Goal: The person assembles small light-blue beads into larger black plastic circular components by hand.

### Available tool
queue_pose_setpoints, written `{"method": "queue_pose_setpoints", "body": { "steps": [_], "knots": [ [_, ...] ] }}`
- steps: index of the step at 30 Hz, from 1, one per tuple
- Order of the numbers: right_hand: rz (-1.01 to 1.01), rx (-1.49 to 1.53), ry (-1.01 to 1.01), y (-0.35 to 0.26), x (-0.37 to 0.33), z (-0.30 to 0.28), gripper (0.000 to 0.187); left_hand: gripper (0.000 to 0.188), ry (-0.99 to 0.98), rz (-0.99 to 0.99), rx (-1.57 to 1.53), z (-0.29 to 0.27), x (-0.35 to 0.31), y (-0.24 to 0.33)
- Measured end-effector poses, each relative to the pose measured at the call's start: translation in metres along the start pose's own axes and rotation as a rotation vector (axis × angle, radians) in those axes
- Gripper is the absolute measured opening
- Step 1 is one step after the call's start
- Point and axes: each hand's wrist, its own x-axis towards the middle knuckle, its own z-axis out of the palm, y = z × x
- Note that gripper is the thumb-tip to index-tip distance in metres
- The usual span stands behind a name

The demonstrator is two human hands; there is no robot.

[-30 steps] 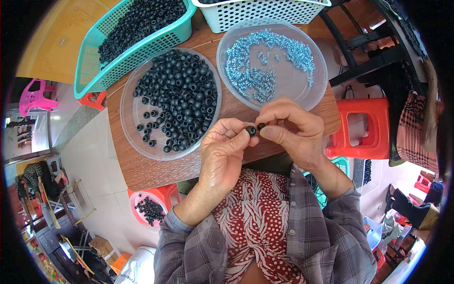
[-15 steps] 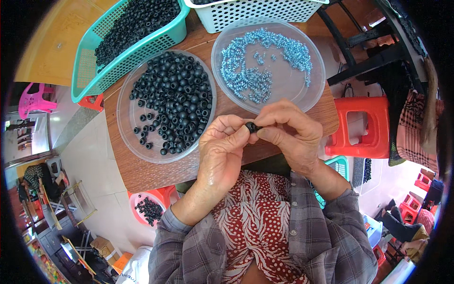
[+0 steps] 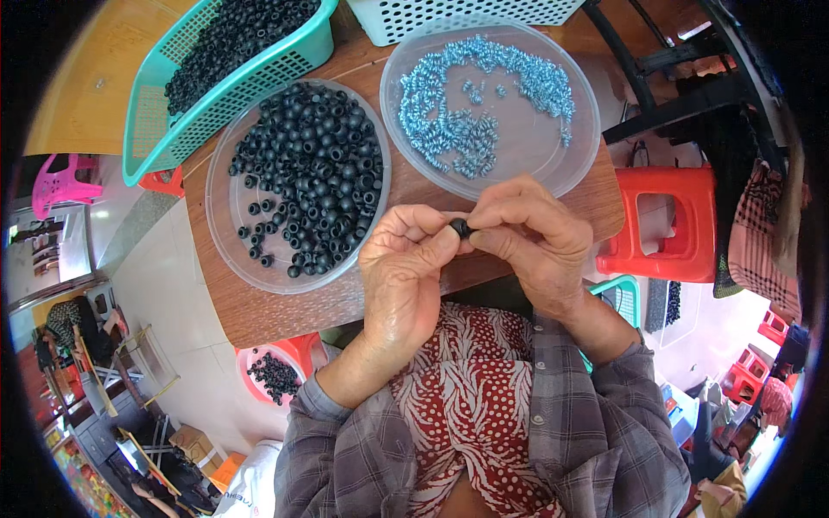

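Observation:
Between my hands, over the near edge of the table, is a small black hollow ball (image 3: 460,228). My left hand (image 3: 401,281) pinches it between thumb and fingers. My right hand (image 3: 544,250) is closed in a pinch against the ball's right side; whatever its fingertips hold is hidden. To the left, a round clear tray (image 3: 226,250) carries many similar black balls (image 3: 332,168) with round openings. Behind my right hand, another round clear tray (image 3: 540,142) holds many small shiny blue coil-like pieces (image 3: 471,142).
Behind the trays stand a teal basket (image 3: 233,95) of black balls and a white perforated basket (image 3: 466,19). Red stools stand right (image 3: 665,224) and below the table's near left edge (image 3: 304,350), the latter with a pink bowl (image 3: 250,390) of black pieces. A dark frame (image 3: 682,112) rises far right.
Both hands keep their pinch around the black ball, with only slight finger shifts. The view has shifted a little, so the trays and baskets sit slightly higher and further left.

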Motion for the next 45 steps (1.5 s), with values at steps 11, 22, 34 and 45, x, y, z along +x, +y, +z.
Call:
{"method": "queue_pose_setpoints", "body": {
  "steps": [11,22,34,45],
  "knots": [
    [-0.02,-0.173,-0.065,-0.011,0.002,0.005,0.022,0.013,-0.03,0.094,0.136,-0.005,-0.007,0.001],
    [-0.437,-0.43,0.04,0.001,-0.007,0.018,0.025,0.015,0.026,0.032,0.009,-0.004,-0.011,0.005],
    [-0.695,-0.561,0.106,0.009,-0.005,0.02,0.034,0.015,-0.01,-0.017,0.031,0.001,-0.008,0.004],
    [-0.763,-0.655,0.109,0.012,-0.002,0.009,0.034,0.017,-0.033,0.034,0.079,0.008,-0.005,0.0]
  ]
}}
